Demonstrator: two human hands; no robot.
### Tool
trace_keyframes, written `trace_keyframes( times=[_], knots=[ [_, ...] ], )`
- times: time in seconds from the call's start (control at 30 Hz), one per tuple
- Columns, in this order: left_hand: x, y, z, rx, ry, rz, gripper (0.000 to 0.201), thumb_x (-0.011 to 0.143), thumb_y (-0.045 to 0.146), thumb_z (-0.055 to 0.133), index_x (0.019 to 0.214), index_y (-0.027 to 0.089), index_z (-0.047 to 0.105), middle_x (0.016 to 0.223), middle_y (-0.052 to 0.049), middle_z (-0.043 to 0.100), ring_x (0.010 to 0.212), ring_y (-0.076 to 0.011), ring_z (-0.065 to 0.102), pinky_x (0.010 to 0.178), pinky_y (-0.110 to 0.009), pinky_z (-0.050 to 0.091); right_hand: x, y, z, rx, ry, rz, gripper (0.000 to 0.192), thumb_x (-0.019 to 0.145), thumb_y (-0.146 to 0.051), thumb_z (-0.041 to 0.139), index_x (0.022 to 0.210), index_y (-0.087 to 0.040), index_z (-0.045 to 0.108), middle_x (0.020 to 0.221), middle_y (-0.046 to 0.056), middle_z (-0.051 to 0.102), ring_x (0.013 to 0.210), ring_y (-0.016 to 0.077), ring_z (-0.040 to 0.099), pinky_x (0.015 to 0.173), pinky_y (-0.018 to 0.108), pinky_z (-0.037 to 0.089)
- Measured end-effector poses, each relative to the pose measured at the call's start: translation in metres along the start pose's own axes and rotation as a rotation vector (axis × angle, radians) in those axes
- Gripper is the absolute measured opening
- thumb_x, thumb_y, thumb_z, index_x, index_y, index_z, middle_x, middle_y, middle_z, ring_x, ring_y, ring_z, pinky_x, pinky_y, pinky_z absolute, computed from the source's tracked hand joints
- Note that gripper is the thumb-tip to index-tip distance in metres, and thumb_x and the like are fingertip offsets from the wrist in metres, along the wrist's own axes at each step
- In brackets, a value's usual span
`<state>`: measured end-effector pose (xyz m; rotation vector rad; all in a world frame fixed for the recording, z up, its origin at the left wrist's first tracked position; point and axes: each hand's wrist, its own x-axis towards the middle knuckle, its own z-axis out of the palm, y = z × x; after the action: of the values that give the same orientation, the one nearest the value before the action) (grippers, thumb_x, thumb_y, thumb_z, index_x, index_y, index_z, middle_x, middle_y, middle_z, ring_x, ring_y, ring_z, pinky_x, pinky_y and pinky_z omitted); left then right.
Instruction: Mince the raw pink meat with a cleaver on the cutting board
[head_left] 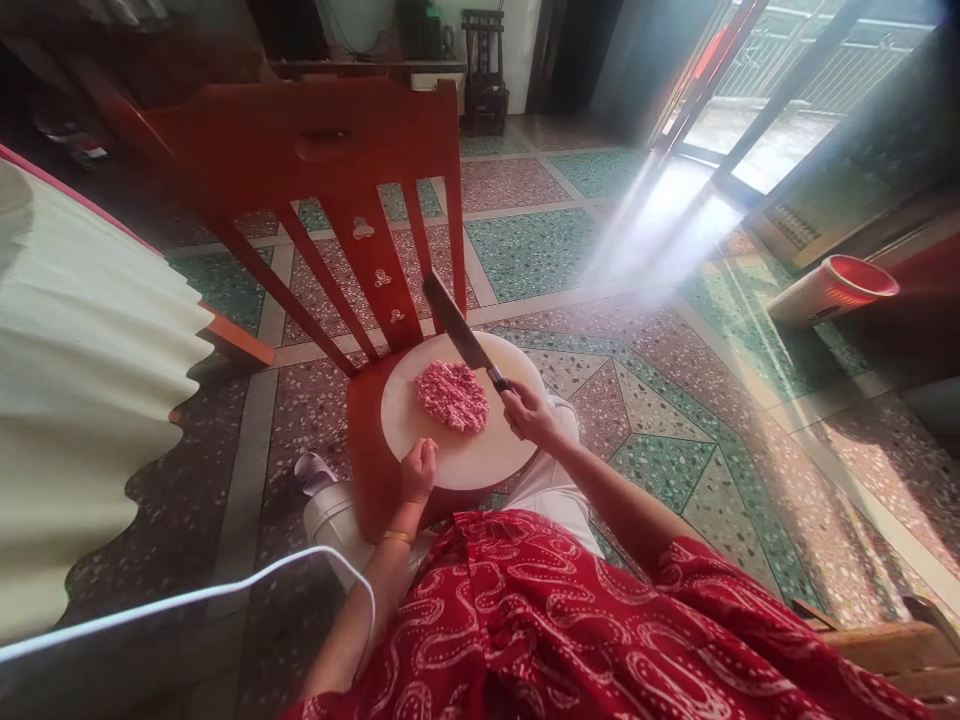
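A round, pale cutting board (pixel 495 460) rests on the seat of a reddish wooden chair. Minced meat (pixel 451 398), pink and flattened into a rough round patch, lies on the board left of its middle. My right hand (pixel 528 412) is closed around the dark handle of a kitchen knife (pixel 457 325). The knife's broad, dark blade points up and away to the left, above the far side of the board beside the meat. At the board's near left edge, my left hand (pixel 418 470) is curled into a fist; whatever its fingers may hold is hidden.
The chair's slatted back (pixel 337 200) rises behind the board. A pale, wavy-edged cloth (pixel 82 400) hangs at the left, and a white cable (pixel 225 588) crosses near my left forearm. A bin (pixel 832 290) stands at the right, by a bright doorway (pixel 757 120).
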<state>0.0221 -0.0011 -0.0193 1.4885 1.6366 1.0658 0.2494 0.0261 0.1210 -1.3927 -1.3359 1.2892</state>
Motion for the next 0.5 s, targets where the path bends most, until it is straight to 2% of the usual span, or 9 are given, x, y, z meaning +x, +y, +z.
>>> trace_keyframes(
  times=[0.1, 0.17, 0.23, 0.3, 0.43, 0.5],
  knots=[
    [0.000, -0.002, 0.000, 0.012, 0.001, 0.013, 0.030, 0.089, 0.038, 0.034, 0.071, 0.019, 0.050, 0.058, 0.002, 0.050, 0.052, -0.0101, 0.047, 0.053, -0.021, 0.037, 0.000, 0.006, 0.000, -0.134, 0.133, -0.131, 0.036, 0.085, -0.047, 0.043, 0.104, -0.019, 0.054, 0.053, -0.006, 0.045, 0.045, 0.0090, 0.042, 0.045, 0.020, 0.035],
    [0.000, -0.003, 0.000, 0.032, 0.000, 0.022, 0.029, 0.089, 0.036, 0.035, 0.071, 0.019, 0.051, 0.057, 0.002, 0.050, 0.051, -0.0103, 0.047, 0.053, -0.021, 0.036, 0.000, 0.020, 0.000, -0.264, 0.123, -0.068, 0.029, 0.083, -0.044, 0.046, 0.090, -0.018, 0.058, 0.057, -0.003, 0.049, 0.050, 0.0099, 0.045, 0.047, 0.021, 0.035],
    [0.000, -0.003, 0.000, 0.046, 0.001, 0.024, 0.029, 0.088, 0.036, 0.036, 0.070, 0.019, 0.051, 0.056, 0.003, 0.049, 0.051, -0.0102, 0.046, 0.053, -0.021, 0.036, 0.001, 0.032, -0.001, -0.328, 0.034, 0.068, 0.029, 0.082, -0.043, 0.046, 0.084, -0.017, 0.058, 0.054, -0.003, 0.047, 0.046, 0.0094, 0.042, 0.043, 0.021, 0.033],
    [0.001, -0.003, 0.000, 0.034, -0.001, 0.019, 0.029, 0.088, 0.036, 0.036, 0.068, 0.019, 0.049, 0.056, 0.002, 0.049, 0.050, -0.0100, 0.045, 0.052, -0.021, 0.036, 0.002, 0.035, -0.003, -0.296, -0.014, 0.130, 0.033, 0.084, -0.045, 0.042, 0.088, -0.016, 0.058, 0.050, -0.005, 0.042, 0.041, 0.0086, 0.037, 0.040, 0.020, 0.029],
    [0.001, -0.001, 0.001, 0.003, 0.002, 0.014, 0.029, 0.089, 0.036, 0.035, 0.069, 0.020, 0.049, 0.057, 0.003, 0.049, 0.051, -0.0101, 0.046, 0.052, -0.021, 0.036, 0.004, 0.026, -0.006, -0.220, 0.125, -0.074, 0.038, 0.086, -0.047, 0.040, 0.104, -0.017, 0.054, 0.055, -0.005, 0.044, 0.046, 0.0088, 0.041, 0.041, 0.018, 0.032],
    [0.001, 0.000, 0.000, 0.024, 0.000, 0.025, 0.029, 0.089, 0.036, 0.035, 0.069, 0.020, 0.049, 0.056, 0.003, 0.048, 0.050, -0.0105, 0.045, 0.053, -0.021, 0.036, 0.003, 0.030, -0.006, -0.234, 0.137, -0.045, 0.035, 0.086, -0.046, 0.041, 0.100, -0.018, 0.054, 0.056, -0.005, 0.044, 0.046, 0.0088, 0.042, 0.040, 0.018, 0.032]
  ],
)
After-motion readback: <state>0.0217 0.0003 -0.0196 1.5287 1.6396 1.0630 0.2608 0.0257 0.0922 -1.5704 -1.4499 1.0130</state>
